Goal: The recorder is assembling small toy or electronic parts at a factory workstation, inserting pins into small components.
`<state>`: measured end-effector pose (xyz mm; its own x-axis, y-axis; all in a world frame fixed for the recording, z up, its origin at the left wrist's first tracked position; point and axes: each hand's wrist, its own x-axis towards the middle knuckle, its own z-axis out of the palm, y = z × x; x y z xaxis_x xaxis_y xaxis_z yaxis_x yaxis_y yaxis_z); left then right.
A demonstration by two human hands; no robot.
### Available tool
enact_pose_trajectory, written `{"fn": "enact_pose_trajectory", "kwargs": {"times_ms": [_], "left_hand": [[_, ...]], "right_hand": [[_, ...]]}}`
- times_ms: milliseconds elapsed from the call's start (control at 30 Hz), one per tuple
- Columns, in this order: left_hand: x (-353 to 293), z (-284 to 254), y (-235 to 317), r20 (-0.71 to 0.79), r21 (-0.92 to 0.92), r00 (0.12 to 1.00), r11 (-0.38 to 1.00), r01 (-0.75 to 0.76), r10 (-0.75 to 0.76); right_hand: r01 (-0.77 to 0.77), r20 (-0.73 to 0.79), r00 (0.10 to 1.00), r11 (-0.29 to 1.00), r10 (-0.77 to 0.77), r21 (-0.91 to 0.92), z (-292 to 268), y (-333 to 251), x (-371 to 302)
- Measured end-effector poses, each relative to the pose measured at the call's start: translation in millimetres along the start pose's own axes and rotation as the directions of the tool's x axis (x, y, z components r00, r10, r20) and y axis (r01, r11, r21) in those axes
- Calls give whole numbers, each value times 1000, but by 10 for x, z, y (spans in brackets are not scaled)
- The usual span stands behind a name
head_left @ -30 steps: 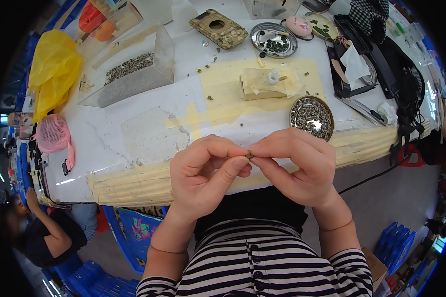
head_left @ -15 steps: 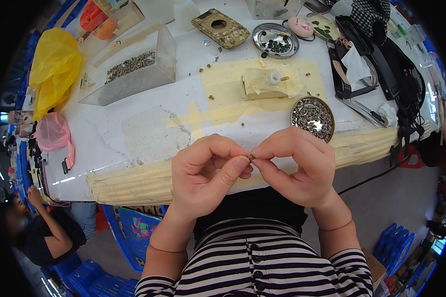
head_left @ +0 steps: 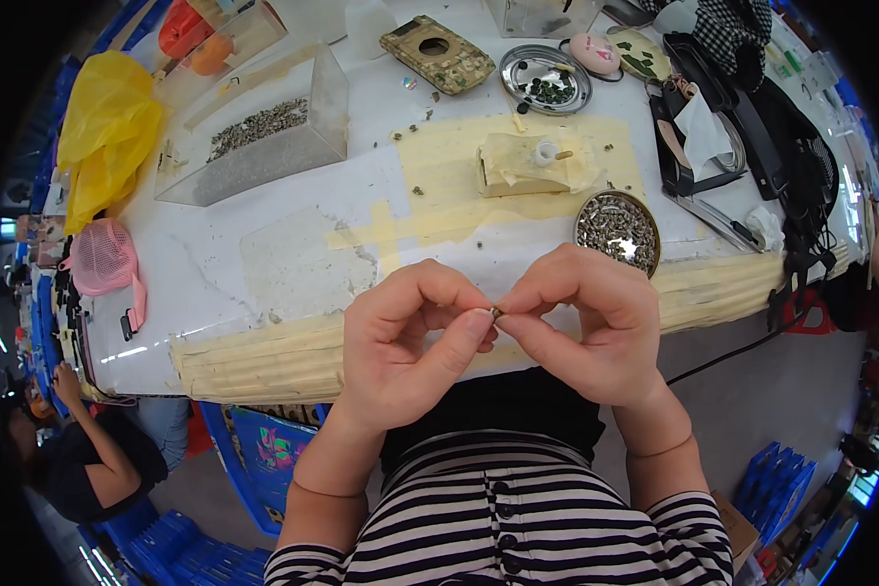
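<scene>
Between the fingertips of both hands is a tiny brownish metallic piece (head_left: 496, 313), too small for its kind to show. My left hand (head_left: 410, 342) pinches it with thumb and forefinger from the left. My right hand (head_left: 591, 327) pinches it from the right, so the fingertips of the two hands almost meet. Both hands are above the table's near edge, in front of my body. Just beyond my right hand stands a round tin (head_left: 617, 234) full of small metallic pieces. A block wrapped in tape (head_left: 523, 168), with a white ring and a short peg on it, lies farther back.
At the left stands a clear bin (head_left: 254, 176) with many small metal pieces. A camouflage-patterned case (head_left: 438, 56) and a round metal dish (head_left: 545, 78) with dark bits lie at the back. Tweezers (head_left: 718, 223) and black straps (head_left: 801, 186) are at the right. A co-worker (head_left: 98, 449) sits at lower left.
Both hands have shifted very slightly while keeping their pinch on the tiny piece. The things on the table look the same.
</scene>
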<state>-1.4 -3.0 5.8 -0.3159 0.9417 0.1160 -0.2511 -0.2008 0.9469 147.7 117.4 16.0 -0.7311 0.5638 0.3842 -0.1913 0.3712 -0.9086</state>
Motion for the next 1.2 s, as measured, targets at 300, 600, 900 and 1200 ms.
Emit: {"fn": "enact_pose_trajectory", "kwargs": {"times_ms": [300, 600, 900, 1200], "left_hand": [[42, -29, 32, -25, -93, 991, 987, 128, -131], [28, -3, 16, -50, -45, 993, 993, 105, -107], [23, 6, -3, -55, 15, 997, 998, 62, -61], [31, -2, -15, -35, 38, 999, 999, 26, -25]], "right_hand": [[147, -22, 987, 951, -159, -272, 34, -58, 62], [191, 47, 981, 902, -188, -388, -15, -65, 87], [134, 89, 990, 935, -111, -327, -55, -97, 106], [52, 58, 998, 960, -37, -274, -34, -115, 88]]}}
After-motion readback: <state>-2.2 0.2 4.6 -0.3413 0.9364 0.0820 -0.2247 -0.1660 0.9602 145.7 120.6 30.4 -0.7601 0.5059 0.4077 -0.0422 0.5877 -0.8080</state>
